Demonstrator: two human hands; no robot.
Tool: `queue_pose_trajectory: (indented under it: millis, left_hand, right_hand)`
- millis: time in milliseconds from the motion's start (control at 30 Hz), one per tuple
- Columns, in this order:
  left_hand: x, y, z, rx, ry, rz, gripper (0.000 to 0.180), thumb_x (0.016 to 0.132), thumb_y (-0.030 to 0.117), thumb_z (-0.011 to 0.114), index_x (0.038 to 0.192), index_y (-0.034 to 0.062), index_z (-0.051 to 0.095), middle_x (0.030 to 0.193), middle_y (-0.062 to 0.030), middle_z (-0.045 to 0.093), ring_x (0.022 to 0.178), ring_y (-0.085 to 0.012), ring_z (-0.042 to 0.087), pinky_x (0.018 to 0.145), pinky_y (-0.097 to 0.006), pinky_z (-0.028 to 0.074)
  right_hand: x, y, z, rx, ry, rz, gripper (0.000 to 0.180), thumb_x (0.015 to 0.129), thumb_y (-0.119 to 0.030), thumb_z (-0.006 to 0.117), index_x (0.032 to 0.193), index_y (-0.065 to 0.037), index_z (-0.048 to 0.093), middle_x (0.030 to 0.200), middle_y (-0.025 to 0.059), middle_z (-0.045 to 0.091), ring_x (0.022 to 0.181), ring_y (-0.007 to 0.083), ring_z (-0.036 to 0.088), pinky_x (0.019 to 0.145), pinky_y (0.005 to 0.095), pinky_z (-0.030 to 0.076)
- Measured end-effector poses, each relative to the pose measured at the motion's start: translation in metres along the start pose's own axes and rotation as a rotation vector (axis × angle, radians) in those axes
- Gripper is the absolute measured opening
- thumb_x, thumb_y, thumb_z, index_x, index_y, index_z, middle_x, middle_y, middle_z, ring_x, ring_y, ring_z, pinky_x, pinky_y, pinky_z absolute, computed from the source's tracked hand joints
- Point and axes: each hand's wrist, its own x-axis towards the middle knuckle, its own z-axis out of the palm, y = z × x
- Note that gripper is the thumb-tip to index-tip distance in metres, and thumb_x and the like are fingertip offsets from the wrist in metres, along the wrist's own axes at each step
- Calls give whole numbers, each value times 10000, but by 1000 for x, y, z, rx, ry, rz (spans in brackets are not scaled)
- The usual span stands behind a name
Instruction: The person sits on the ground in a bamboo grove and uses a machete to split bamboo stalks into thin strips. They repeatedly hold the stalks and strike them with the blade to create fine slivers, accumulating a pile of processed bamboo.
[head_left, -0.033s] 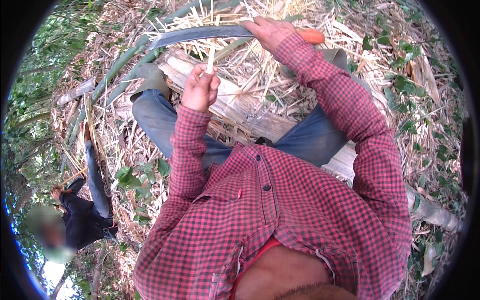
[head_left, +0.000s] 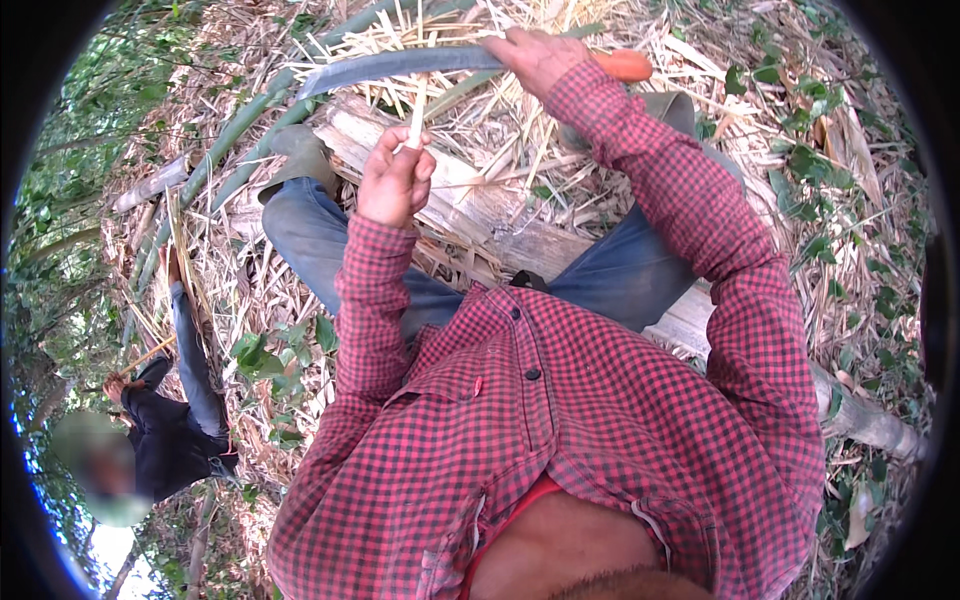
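Green foliage (head_left: 90, 150) is being shown along the left edge of the litter-covered ground (head_left: 265, 310). Near that edge, a thin yellowish stick (head_left: 150, 354) is being held by a co-worker (head_left: 172, 440); a dark top and blue legwear are being worn. Next right: a cut pole stub (head_left: 152, 185), then green bamboo poles (head_left: 235, 128), being laid out slantwise toward the ground's far edge. An olive left boot (head_left: 297, 155) is being kept just beside the left end of the split log (head_left: 540, 245).

Left hand (head_left: 398, 175): a pale strip (head_left: 418, 112) is being pinched between thumb and curled fingers, over the log's left end, its free length being pointed at the ground's far edge. The strip is being crossed by the machete blade (head_left: 400, 65); whether the two are being touched together cannot be told. Loose pale strips (head_left: 380, 38) are being seen beyond the blade, toward the far edge.

Right hand (head_left: 545, 65): the machete is being grasped close to where blade meets handle; exact palm contact is being hidden. The orange handle (head_left: 625, 66) is being shown past the wrist, blade being aimed left. Beside it, the right boot (head_left: 668, 110) is being partly covered by the checked sleeve (head_left: 650, 150). Leafy vines (head_left: 808, 170) are being spread along the ground's right edge.
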Motion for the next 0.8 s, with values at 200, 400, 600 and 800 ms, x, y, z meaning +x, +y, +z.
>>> queue_pose_trajectory:
  millis: [200,400,600,800]
  left_hand:
    - [-7,-30,-33,-20,90,2,158,908,148,431,1021,75,512,587,-10,472,365,-50,342,317,-177,237]
    - [108,-86,-101,-441,454,-147,272,885,103,338,1095,5,481,629,-56,528,441,-119,455,349,-232,352]
    - [167,-76,-109,1400,987,427,437,837,216,499,1175,-55,436,1076,-248,512,1057,-303,490,912,-377,413]
    - [134,-160,-23,1534,-6,7,170,828,213,546,957,122,610,921,-122,634,815,-265,614,772,-367,487]
  right_hand:
    - [-13,80,-12,301,48,549,211,823,-218,483,910,-63,596,819,184,608,807,349,587,708,442,451]
    - [18,104,-31,424,328,543,214,821,-229,507,930,-75,610,799,204,598,810,372,574,708,434,448]
    - [9,88,-53,462,200,615,240,829,-255,507,953,-77,611,809,214,598,814,367,578,706,431,452]
    - [-1,110,-32,284,219,596,268,832,-301,508,973,-104,624,813,214,604,804,365,586,712,435,458]
